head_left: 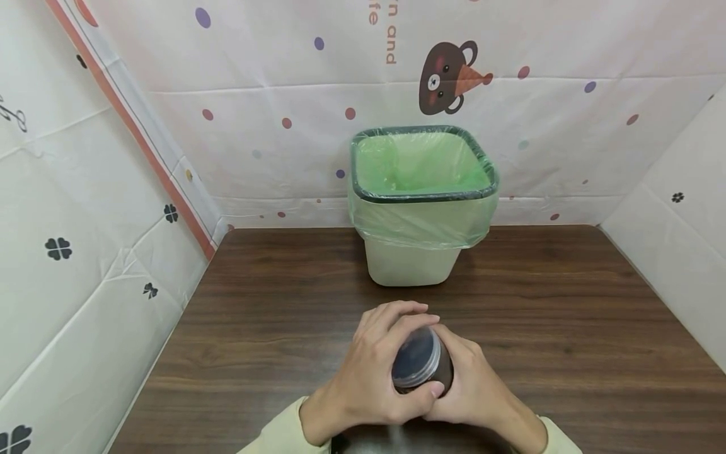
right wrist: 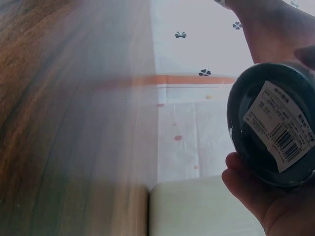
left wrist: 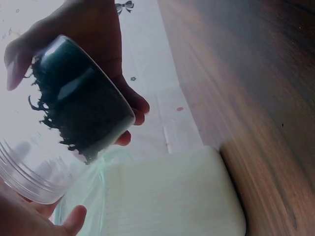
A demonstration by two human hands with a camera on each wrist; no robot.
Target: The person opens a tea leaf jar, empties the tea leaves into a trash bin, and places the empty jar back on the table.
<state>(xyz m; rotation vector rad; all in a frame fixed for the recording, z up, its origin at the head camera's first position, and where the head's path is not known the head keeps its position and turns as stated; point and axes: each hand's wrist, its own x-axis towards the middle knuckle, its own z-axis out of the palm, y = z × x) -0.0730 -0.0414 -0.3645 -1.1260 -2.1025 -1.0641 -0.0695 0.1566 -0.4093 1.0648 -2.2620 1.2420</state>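
Both hands hold a clear plastic jar (head_left: 444,373) of dark, curly dried bits that look like tea leaves. My left hand (head_left: 371,373) curls over its clear screw lid (head_left: 416,358), thumb and fingers around the rim. Around the jar's lower part, my right hand (head_left: 476,381) keeps a grip. In the left wrist view the jar (left wrist: 81,93) lies tilted, its contents packed toward the base and a clear gap under the lid end. The right wrist view shows the jar's base with a white barcode label (right wrist: 280,128).
A pale bin (head_left: 408,261) with a green bag (head_left: 422,221) over its dark rim stands at the back of the brown wooden table (head_left: 272,328). Printed white sheets (head_left: 272,157) hang behind and at both sides. A small dark object (head_left: 339,443) shows by the left sleeve.
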